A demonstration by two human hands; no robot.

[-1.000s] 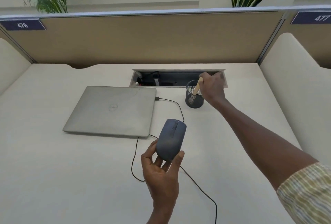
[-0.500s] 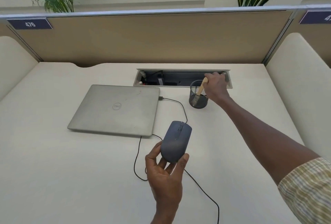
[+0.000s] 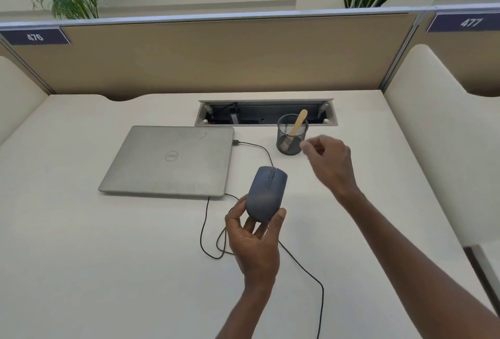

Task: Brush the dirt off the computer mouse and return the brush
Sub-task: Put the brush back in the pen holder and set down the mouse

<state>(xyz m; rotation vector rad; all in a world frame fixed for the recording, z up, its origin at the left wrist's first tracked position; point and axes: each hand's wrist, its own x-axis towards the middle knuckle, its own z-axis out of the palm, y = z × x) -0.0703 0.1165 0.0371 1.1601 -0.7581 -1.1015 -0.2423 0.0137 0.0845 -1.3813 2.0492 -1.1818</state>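
The mesh pen cup (image 3: 291,141) at about 1 o'clock on the desk (image 3: 81,257) has the brush (image 3: 297,121) in it — wooden handle up, leaning toward 1 o'clock. Your right hand (image 3: 328,161) is just beside the cup, fingers loosely curled, holding nothing. Your left hand (image 3: 254,241) cradles the mouse (image 3: 265,193) at its tail end, lifted near center — dark blue-grey, smooth, long axis pointing roughly 12 o'clock, its cable (image 3: 311,273) trailing over the desk past the closed laptop (image 3: 173,161).

brush (image 3: 297,124) bristles hidden in cup (image 3: 284,146) — right hand (image 3: 328,161) blurred
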